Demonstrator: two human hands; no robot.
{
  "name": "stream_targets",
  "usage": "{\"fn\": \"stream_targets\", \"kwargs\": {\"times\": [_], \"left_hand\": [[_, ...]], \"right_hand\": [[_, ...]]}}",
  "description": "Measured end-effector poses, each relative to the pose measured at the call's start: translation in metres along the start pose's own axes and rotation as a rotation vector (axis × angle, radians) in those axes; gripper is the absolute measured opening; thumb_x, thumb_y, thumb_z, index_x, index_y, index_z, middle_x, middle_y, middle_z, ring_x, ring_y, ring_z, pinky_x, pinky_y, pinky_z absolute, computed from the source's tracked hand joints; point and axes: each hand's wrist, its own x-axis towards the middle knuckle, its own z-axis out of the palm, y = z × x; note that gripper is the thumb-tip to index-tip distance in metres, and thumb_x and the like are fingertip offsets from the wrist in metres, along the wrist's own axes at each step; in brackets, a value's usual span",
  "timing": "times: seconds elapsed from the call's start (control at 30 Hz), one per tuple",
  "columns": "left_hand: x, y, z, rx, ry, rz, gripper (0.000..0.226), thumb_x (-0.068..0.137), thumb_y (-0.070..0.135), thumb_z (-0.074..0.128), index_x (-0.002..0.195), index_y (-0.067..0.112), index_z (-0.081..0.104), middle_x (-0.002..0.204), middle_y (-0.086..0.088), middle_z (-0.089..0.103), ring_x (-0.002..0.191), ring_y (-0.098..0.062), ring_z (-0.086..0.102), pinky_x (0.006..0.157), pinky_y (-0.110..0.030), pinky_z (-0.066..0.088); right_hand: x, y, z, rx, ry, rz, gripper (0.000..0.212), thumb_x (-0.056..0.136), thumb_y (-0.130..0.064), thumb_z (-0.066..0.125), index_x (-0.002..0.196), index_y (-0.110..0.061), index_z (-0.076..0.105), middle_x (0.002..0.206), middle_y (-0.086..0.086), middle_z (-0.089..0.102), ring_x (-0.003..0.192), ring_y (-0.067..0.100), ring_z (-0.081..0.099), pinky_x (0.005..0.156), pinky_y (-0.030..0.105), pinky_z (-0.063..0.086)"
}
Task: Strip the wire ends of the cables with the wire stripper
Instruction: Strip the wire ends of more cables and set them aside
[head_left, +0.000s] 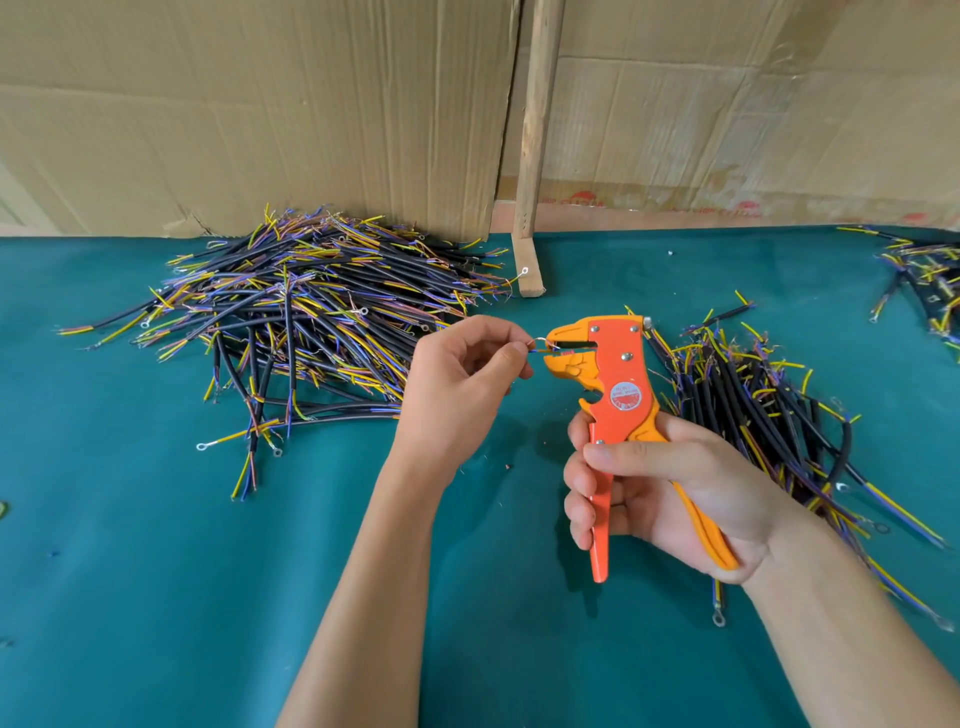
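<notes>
Orange-yellow wire stripper (618, 395), black cables (311, 312), teal table (130, 571)

Two bare hands and two bare forearms, seen from the head.

Left hand (457, 379) and right hand (665, 483) uncovered, skin bare across backs, knuckles and fingers alike. Left forearm (374, 571) slim and smooth, bare from the wrist to the lower frame edge, faint tendon lines at the wrist. Right forearm (841, 623) bare likewise, broader in view for being nearer the lens, running out at the lower right corner. Right thumbnail (597, 451) cut short, plain and rounded. Creases plain over the right finger joints; finer detail on the fingertips too small to tell.
</notes>
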Motion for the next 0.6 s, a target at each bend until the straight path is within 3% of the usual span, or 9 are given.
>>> {"fn": "stream_targets", "kwargs": {"times": [0.2, 0.43, 0.6], "left_hand": [[0.0, -0.001, -0.001, 0.014, -0.012, 0.014, 0.019, 0.096, 0.001, 0.061, 0.087, 0.014, 0.071, 0.068, 0.003, 0.07, 0.059, -0.008, 0.053, 0.054, -0.013, 0.041], [0.0, -0.002, 0.0, 0.019, -0.021, 0.024, 0.019, 0.096, 0.001, 0.062, 0.087, 0.015, 0.071, 0.069, 0.003, 0.071, 0.058, -0.005, 0.055, 0.054, -0.011, 0.041], [0.001, -0.003, 0.0, 0.011, -0.032, 0.032, 0.019, 0.095, 0.001, 0.063, 0.087, 0.016, 0.071, 0.07, 0.003, 0.071, 0.059, -0.003, 0.057, 0.055, -0.011, 0.041]], "right_hand": [[0.003, 0.002, 0.004, 0.004, 0.051, -0.001, 0.02, 0.088, -0.019, 0.071, 0.091, -0.01, 0.053, 0.071, 0.015, 0.051, 0.057, 0.031, 0.053, 0.057, 0.043, 0.052], [0.005, 0.004, 0.008, 0.01, 0.088, 0.001, 0.021, 0.085, -0.023, 0.074, 0.082, -0.012, 0.057, 0.066, 0.013, 0.049, 0.051, 0.029, 0.049, 0.052, 0.039, 0.049], [0.008, 0.006, 0.012, -0.013, 0.181, -0.027, 0.036, 0.084, -0.026, 0.079, 0.067, -0.017, 0.049, 0.056, 0.007, 0.039, 0.04, 0.021, 0.036, 0.044, 0.029, 0.038]]}}
